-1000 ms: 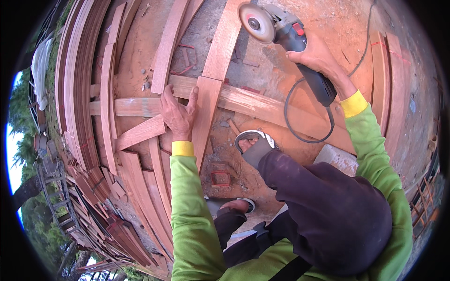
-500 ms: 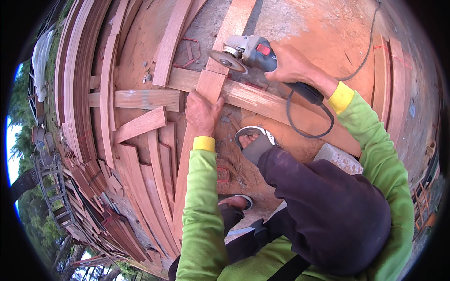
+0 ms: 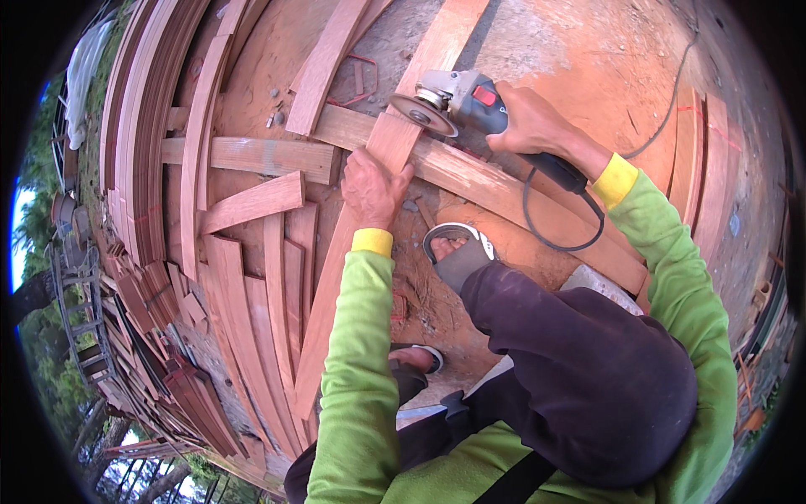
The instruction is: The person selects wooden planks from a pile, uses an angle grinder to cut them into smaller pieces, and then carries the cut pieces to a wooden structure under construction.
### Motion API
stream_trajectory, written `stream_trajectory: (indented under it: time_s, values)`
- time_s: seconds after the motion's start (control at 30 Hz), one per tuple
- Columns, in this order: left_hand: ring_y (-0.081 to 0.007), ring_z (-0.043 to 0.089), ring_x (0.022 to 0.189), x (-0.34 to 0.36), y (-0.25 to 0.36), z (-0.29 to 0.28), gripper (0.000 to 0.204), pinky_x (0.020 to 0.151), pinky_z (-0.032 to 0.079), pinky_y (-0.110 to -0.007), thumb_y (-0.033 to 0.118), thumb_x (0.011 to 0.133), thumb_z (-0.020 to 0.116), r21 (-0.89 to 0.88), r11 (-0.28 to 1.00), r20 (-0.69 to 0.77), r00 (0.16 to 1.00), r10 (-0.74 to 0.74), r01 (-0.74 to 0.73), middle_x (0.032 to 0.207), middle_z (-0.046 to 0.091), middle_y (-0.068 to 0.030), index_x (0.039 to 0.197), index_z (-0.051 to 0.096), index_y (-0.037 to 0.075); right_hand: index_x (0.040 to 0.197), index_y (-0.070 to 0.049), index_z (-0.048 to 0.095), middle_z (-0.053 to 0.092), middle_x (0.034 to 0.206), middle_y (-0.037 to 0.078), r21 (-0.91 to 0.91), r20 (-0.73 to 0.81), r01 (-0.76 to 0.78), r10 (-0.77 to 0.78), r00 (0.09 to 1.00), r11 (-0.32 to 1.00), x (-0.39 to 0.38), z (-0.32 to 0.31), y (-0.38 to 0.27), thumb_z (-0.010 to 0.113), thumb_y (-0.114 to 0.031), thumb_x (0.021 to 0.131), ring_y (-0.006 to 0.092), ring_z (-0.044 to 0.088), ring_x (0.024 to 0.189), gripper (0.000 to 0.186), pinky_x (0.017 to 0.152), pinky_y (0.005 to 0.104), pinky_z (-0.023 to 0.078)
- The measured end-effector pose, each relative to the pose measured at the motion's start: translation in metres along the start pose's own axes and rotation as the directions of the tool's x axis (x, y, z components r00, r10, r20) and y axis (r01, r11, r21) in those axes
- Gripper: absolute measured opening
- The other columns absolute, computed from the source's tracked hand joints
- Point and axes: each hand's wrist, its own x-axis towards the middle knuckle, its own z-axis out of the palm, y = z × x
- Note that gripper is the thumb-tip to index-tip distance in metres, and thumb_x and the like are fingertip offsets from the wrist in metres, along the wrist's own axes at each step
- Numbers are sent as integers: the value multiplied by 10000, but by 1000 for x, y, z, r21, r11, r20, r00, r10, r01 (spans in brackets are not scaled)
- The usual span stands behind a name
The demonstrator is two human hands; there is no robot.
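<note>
My right hand (image 3: pixel 533 122) is wrapped round the body of a grey and black angle grinder (image 3: pixel 472 102) with a red switch. Its round cutting disc (image 3: pixel 422 115) sits over a long reddish wooden plank (image 3: pixel 323 307), close to the surface; whether it touches the wood I cannot tell. Just below the disc, my left hand (image 3: pixel 374 186) grips the same plank, thumb on the right edge and fingers over the left. That plank lies across a pale, worn board (image 3: pixel 474 178) running to the lower right. The grinder's black cord (image 3: pixel 558 248) loops under my right wrist.
Long planks are stacked on the left (image 3: pixel 138 143), with shorter offcuts (image 3: pixel 256 203) near them. My sandalled foot (image 3: pixel 453 245) is close to the worn board, beside a concrete block (image 3: pixel 600 286). More boards (image 3: pixel 709 168) lie at the right. A red metal frame (image 3: pixel 361 77) rests on the ground.
The grinder's disc is nearer my left hand, over the plank. My left hand keeps its hold. The whole view has shifted slightly.
</note>
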Motion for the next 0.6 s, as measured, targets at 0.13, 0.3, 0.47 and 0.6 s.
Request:
stream_trajectory:
  time_s: [0.13,0.3,0.47,0.6]
  values:
    - [-392,607,923,0,-1,1,679,782,502,-476,474,660,781,2,1000,-5,1000,1,-1,988,596,-208,1041,501,-13,1023,118,506,615,855,313,-13,6,14,-14,1000,1000,2,2,0,709,-259,623,428,636,821,586,733,442,496]
    - [-370,604,911,0,2,1,638,788,496,-456,448,637,798,6,1000,-9,1000,-14,14,964,587,-180,992,506,6,1027,119,504,614,858,315,-17,23,8,-8,1000,1000,2,3,2,709,-260,628,431,634,821,588,738,449,495]
    - [-350,599,914,0,2,-1,633,788,493,-451,447,631,803,32,999,4,1000,-7,7,949,583,-166,982,505,13,1023,117,502,610,852,319,-40,27,17,-16,1000,999,4,2,1,710,-264,631,436,628,817,585,736,455,492]
    - [-382,608,897,1,-1,2,647,776,499,-474,457,637,799,35,999,-3,1000,-4,4,958,590,-187,991,495,9,1020,111,502,607,852,323,-56,31,28,-26,999,998,4,1,0,713,-263,629,446,622,818,580,736,462,490]
